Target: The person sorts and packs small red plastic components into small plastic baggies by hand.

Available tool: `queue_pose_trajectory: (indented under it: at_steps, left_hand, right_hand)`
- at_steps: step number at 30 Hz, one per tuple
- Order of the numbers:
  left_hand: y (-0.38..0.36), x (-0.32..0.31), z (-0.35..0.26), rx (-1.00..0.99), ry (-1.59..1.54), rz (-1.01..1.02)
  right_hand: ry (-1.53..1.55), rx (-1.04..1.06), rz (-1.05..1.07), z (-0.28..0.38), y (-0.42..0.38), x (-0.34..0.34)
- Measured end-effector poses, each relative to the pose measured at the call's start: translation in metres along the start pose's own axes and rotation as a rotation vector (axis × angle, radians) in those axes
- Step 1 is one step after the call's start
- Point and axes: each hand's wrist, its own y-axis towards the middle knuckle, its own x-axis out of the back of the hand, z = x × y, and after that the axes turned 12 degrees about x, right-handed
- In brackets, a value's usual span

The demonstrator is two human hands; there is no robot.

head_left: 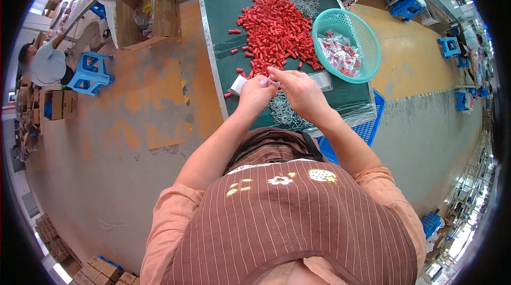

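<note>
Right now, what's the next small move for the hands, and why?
Probably spread the mouth of the clear plastic. The left hand seems to pinch it, the right hand is beside it, and loose red plugs and screws lie close by. Filled bags sit in the green basket. Whether this one holds anything, I can't tell.
</note>
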Motion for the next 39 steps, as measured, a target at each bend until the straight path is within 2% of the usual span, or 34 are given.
queue_pose_trajectory:
  at_steps: [1, 2, 5, 8, 11, 14, 17, 21, 24, 27, 31, 35, 39]
  left_hand:
    - [0.000, 0.000, 0.000, -0.009, 0.016, -0.007]
    - [-0.001, -0.001, 0.000, -0.016, 0.032, -0.013]
    - [-0.016, -0.005, -0.013, -0.121, 0.128, -0.105]
    - [-0.010, -0.008, -0.003, -0.175, 0.132, -0.135]
    - [-0.017, -0.003, -0.011, -0.048, 0.153, -0.073]
    - [-0.007, -0.004, -0.002, -0.074, 0.075, -0.029]
    - [0.001, -0.010, 0.004, -0.120, 0.074, -0.068]
    - [-0.001, -0.011, -0.001, -0.036, 0.048, -0.020]
    - [-0.004, -0.007, -0.003, -0.003, 0.014, 0.029]
    - [-0.001, -0.005, -0.001, 0.020, -0.041, 0.038]
    - [-0.010, -0.007, -0.010, 0.056, -0.097, 0.048]
    - [-0.023, -0.002, -0.022, 0.132, -0.170, 0.095]
    - [-0.019, 0.003, -0.017, 0.119, -0.233, 0.202]
  right_hand:
    - [-0.049, 0.016, 0.034, 0.001, -0.001, -0.002]
    - [-0.063, -0.071, 0.120, 0.003, -0.001, -0.002]
    - [-0.063, -0.158, 0.191, 0.004, -0.001, -0.004]
    - [-0.006, -0.147, 0.102, 0.002, -0.003, -0.005]
    - [0.110, -0.176, 0.062, -0.003, -0.004, 0.011]
    - [0.236, -0.230, 0.005, -0.006, -0.007, 0.015]
    - [0.272, -0.230, -0.038, -0.023, -0.018, -0.006]
    - [0.259, -0.246, -0.057, -0.029, -0.021, -0.022]
    - [0.307, -0.318, -0.146, -0.027, -0.019, -0.015]
    - [0.487, -0.347, -0.254, -0.023, -0.018, -0.008]
    - [0.523, -0.268, -0.228, -0.015, -0.017, -0.015]
    - [0.359, -0.191, -0.183, -0.014, -0.021, -0.012]
    - [-0.023, 0.034, -0.022, -0.005, -0.018, 0.007]
